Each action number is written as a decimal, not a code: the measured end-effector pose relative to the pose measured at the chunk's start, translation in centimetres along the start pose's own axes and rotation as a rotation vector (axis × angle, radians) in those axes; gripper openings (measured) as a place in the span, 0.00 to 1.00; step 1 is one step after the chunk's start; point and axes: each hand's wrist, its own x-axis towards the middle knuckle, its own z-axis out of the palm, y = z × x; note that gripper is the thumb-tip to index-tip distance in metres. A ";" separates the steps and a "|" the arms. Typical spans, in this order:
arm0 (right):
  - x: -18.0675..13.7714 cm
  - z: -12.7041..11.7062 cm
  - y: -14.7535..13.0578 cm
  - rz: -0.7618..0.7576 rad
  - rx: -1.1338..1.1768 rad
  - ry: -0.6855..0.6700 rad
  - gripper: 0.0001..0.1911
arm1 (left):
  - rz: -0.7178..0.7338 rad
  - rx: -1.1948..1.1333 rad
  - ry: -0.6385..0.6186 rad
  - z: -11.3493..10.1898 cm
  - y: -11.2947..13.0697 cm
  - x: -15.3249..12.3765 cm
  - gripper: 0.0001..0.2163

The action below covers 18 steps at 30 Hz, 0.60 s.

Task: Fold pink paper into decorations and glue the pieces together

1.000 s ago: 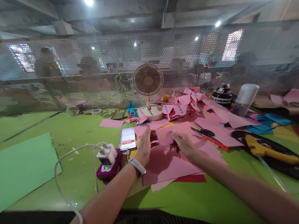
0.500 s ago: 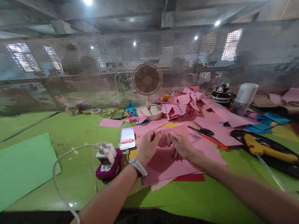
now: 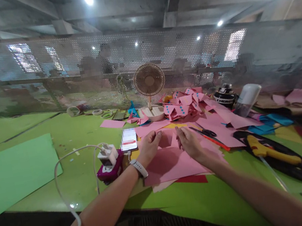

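My left hand (image 3: pixel 149 146) and my right hand (image 3: pixel 188 142) meet over a small folded piece of pink paper (image 3: pixel 169 138). Each hand pinches one side of it with curled fingers. The piece stands a little above a stack of large pink sheets (image 3: pixel 173 163) on the green table (image 3: pixel 212 199). A white watch band sits on my left wrist. Red-handled scissors (image 3: pixel 209 136) lie just right of my right hand.
A small fan (image 3: pixel 150 90) stands behind the hands, with a heap of folded pink shapes with blue dots (image 3: pixel 184 105) beside it. A charger on a purple block (image 3: pixel 109 162) and a phone (image 3: pixel 129 139) lie left. A yellow glue gun (image 3: pixel 273 152) lies right. A light green sheet (image 3: pixel 13 172) covers the far left.
My hands came off the flat pink sheet and closed in on the small pink piece, which now stands up between them. People behind the mesh moved to the right.
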 end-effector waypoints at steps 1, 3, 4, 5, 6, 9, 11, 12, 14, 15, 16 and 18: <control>0.0 0.0 0.0 -0.001 0.017 0.001 0.22 | 0.002 0.010 0.003 0.0 0.0 0.0 0.18; 0.0 0.0 -0.2 -0.009 0.042 0.003 0.21 | 0.008 0.011 -0.001 0.0 -0.1 0.0 0.18; -0.1 0.0 -0.2 -0.016 0.045 0.002 0.21 | 0.012 0.003 -0.004 0.0 -0.1 0.0 0.18; -0.1 0.0 -0.3 -0.023 0.040 0.006 0.21 | 0.016 -0.006 -0.006 0.0 -0.1 0.0 0.18; -0.1 -0.1 -0.4 -0.028 0.026 0.016 0.20 | 0.018 -0.014 -0.008 0.1 -0.1 0.0 0.17; -0.1 -0.3 -0.6 -0.031 -0.082 0.016 0.21 | 0.014 -0.027 -0.002 0.1 0.0 0.0 0.17; -0.1 -0.4 -0.5 -0.020 -0.171 -0.038 0.24 | 0.007 -0.020 0.020 0.0 0.2 -0.1 0.17; -0.2 -0.4 -0.5 -0.007 -0.200 -0.073 0.25 | 0.003 -0.014 0.032 0.0 0.3 -0.1 0.17; -0.4 -0.3 -0.5 0.041 -0.218 -0.126 0.27 | -0.004 -0.009 0.048 0.1 0.5 -0.2 0.16; -0.5 -0.2 -0.5 0.069 -0.214 -0.142 0.27 | -0.004 -0.015 0.051 0.1 0.6 -0.3 0.16; -0.6 -0.1 -0.5 0.088 -0.209 -0.152 0.27 | -0.001 -0.024 0.050 0.2 0.8 -0.4 0.15; -0.7 0.1 -0.5 0.085 -0.207 -0.164 0.26 | 0.005 -0.049 0.035 0.4 1.1 -0.5 0.15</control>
